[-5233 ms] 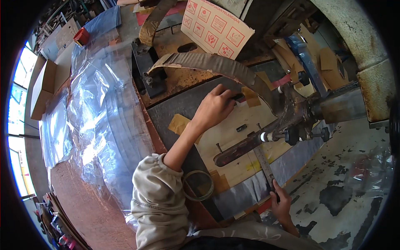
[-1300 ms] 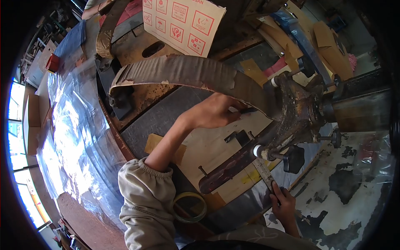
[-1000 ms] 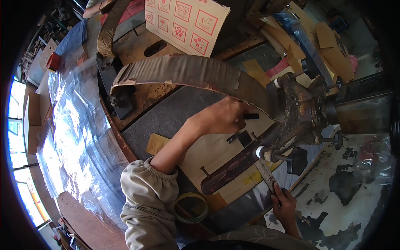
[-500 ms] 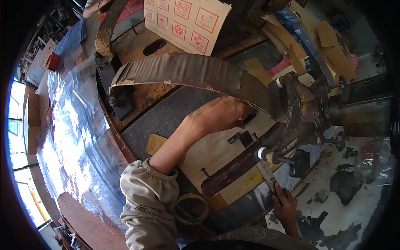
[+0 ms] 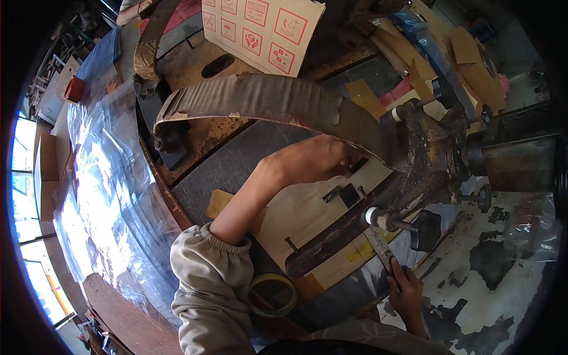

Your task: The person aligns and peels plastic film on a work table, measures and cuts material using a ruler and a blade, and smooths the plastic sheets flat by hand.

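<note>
My left hand (image 5: 322, 158) reaches under a curved, cardboard-covered band (image 5: 272, 102). Its fingers are curled down at the paper-covered surface, beside a small dark piece (image 5: 358, 165); the band and the hand itself hide part of the grip. Closer to me on the same surface lies a small black block (image 5: 349, 196), next to a dark red bar (image 5: 325, 245) with upright pins. My right hand (image 5: 406, 294) is closed on the lower end of a narrow steel ruler (image 5: 378, 247), whose far end meets the bar beneath a clamp knob.
A rusty metal bracket (image 5: 435, 157) with black knobs (image 5: 426, 231) stands at the right. A tape roll (image 5: 272, 296) lies by my left sleeve. Clear plastic sheeting (image 5: 112, 195) covers the left side. A printed cardboard piece (image 5: 263, 35) stands behind the band.
My left hand has shifted slightly, with its fingers a little farther right and up by the dark piece. The right hand and ruler stay nearly still. The view has tilted very slightly.
</note>
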Demonstrator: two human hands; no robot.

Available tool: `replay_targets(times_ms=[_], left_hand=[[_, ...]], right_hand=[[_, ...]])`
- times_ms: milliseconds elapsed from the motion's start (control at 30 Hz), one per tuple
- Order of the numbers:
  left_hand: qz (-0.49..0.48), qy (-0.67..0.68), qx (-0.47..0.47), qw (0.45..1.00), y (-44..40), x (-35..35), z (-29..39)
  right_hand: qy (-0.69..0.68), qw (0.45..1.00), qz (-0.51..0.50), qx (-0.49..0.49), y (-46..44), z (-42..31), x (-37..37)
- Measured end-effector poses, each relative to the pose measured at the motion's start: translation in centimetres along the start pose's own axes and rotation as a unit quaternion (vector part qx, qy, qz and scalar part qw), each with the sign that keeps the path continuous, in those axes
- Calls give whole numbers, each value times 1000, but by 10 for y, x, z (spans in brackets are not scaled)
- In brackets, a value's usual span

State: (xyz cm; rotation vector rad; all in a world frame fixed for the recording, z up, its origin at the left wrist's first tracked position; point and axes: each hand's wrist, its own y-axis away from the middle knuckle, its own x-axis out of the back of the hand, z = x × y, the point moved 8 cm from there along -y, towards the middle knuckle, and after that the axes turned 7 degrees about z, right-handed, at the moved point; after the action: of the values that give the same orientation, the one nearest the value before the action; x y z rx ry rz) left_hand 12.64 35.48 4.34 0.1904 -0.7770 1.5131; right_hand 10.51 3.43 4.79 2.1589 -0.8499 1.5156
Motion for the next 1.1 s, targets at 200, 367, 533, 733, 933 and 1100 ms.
replay_targets(times_ms=[200, 367, 533, 733, 933, 1100], left_hand=[[-25, 38, 39, 998, -2, -9, -3], [-41, 30, 42, 998, -3, -10, -1], [-47, 26, 47, 997, -2, -11, -1], [-48, 23, 45, 998, -3, -12, -1], [-49, 19, 46, 998, -3, -11, -1], [-53, 18, 55, 997, -2, -12, -2]], right_hand=[[6, 1000, -1, 6, 0, 0, 0], [-14, 1000, -24, -5, 0, -1, -1], [-16, 999, -39, 0, 2, 1, -2], [-17, 999, -37, -1, 0, 0, -1], [-22, 999, -46, -12, 0, 1, -3], [-20, 998, -51, -15, 0, 1, -2]])
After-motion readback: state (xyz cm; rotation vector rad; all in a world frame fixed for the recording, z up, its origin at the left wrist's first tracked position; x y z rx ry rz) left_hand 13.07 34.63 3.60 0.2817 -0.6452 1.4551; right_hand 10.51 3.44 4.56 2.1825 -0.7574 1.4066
